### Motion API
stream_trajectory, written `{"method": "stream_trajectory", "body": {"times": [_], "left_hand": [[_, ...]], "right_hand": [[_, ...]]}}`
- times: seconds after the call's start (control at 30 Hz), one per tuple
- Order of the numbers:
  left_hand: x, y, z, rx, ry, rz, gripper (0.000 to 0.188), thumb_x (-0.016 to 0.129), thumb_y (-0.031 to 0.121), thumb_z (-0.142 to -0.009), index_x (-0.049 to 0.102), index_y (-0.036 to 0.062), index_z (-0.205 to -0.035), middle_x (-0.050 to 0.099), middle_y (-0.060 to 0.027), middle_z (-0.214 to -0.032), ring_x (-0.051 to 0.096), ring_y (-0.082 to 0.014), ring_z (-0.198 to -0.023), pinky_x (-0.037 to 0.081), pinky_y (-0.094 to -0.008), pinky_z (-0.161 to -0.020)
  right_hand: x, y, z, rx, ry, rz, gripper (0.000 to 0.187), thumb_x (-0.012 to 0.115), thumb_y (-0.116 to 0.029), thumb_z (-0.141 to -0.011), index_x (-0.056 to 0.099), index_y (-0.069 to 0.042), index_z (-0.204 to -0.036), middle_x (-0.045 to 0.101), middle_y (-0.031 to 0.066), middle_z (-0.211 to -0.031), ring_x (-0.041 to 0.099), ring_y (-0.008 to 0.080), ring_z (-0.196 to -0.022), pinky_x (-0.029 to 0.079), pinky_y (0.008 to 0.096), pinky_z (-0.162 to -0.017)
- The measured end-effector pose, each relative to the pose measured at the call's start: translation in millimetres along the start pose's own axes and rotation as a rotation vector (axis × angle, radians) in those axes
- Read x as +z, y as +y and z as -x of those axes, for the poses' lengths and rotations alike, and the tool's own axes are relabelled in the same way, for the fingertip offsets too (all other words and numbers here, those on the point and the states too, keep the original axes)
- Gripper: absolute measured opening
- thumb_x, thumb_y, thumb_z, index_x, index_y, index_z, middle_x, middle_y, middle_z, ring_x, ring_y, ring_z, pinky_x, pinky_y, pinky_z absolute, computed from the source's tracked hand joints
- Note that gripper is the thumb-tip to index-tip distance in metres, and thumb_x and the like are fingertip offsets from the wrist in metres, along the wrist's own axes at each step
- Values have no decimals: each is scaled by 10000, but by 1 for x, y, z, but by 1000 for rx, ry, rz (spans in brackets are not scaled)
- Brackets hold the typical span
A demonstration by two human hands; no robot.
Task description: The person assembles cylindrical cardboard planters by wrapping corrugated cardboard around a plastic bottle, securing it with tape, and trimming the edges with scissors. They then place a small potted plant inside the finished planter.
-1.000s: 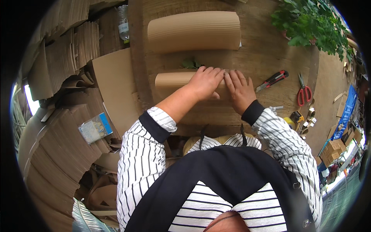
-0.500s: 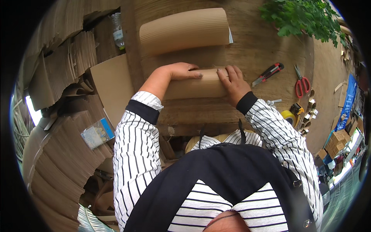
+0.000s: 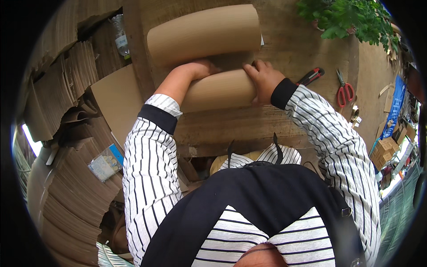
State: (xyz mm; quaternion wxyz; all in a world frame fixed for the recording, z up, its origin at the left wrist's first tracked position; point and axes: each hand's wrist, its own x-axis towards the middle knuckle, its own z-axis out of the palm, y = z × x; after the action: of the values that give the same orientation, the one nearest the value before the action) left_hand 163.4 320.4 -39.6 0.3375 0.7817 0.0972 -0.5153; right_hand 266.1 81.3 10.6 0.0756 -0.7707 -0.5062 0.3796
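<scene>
A roll of brown corrugated cardboard (image 3: 222, 92) lies crosswise on the wooden table in front of me. My left hand (image 3: 201, 70) reaches over its left part, with its fingers bent down behind the roll and slightly blurred. At the right end, my right hand (image 3: 266, 81) grips the roll, thumb at the near side and fingers curled over the far side. Just beyond, a thicker cardboard roll (image 3: 204, 34) rests parallel to it, close to my left hand. I cannot tell whether the two rolls are joined.
Right of my right hand lie a red-and-black utility knife (image 3: 310, 77) and red-handled scissors (image 3: 344, 91). A leafy plant (image 3: 344, 18) fills the far right. On the left stand stacked cardboard sheets (image 3: 66, 187), a plastic bottle (image 3: 120, 38) and a clear packet (image 3: 106, 163).
Both hands have shifted along with the near roll, my left fingers now reaching down behind it. My right hand has moved onto the roll's end. The view has shifted slightly; my sleeve now covers the tape.
</scene>
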Motion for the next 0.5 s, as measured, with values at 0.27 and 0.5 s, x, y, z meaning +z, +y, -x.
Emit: {"method": "stream_trajectory", "body": {"times": [0.27,0.5], "left_hand": [[-9,49,10,167,174,-8,1042,846,571,-575,474,21,-1378,611,-232,-1282,580,-346,-1206,471,-405,-1006],[-10,69,0,197,226,-85,1062,919,443,-534,433,15,-1375,617,-238,-1251,579,-371,-1194,465,-411,-995]], "right_hand": [[-32,27,-62,10,-389,-176,1103,939,-311,-458,441,-60,-1410,527,261,-1275,537,424,-1183,485,440,-998],[1,47,-27,65,71,-487,1213,932,-450,-550,307,35,-1469,401,286,-1433,481,414,-1279,422,409,-1079]]}}
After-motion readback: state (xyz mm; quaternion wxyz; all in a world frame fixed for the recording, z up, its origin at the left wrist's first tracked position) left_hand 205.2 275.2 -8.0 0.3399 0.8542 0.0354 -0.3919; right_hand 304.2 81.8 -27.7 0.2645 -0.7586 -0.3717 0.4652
